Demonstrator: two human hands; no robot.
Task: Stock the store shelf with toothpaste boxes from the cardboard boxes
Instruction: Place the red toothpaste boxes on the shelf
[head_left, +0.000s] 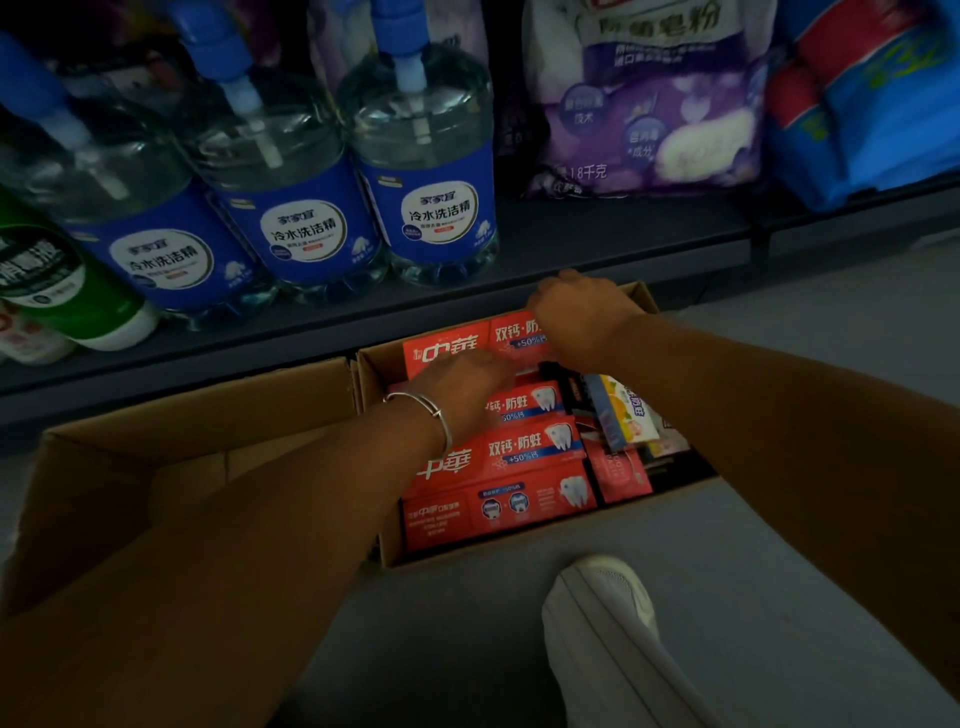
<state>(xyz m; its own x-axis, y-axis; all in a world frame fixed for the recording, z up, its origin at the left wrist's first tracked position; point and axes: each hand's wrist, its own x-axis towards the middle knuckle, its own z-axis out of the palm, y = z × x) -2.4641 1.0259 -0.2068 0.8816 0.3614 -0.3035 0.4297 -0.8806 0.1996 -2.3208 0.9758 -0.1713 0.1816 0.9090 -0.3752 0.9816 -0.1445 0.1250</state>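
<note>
Red toothpaste boxes (498, 457), both hands (582, 317) reaching

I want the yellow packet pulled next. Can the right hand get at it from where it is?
Probably yes. The yellow packet stands uncovered at the right of the cardboard box, just below the right hand, which rests on the top red toothpaste box.

Both your arms reach forward and down, hands close together.
Your left hand (467, 379) lies palm down, bracelet on wrist; your right hand (576, 312) sits beyond it, fingers curled downward, grip unclear.
</note>
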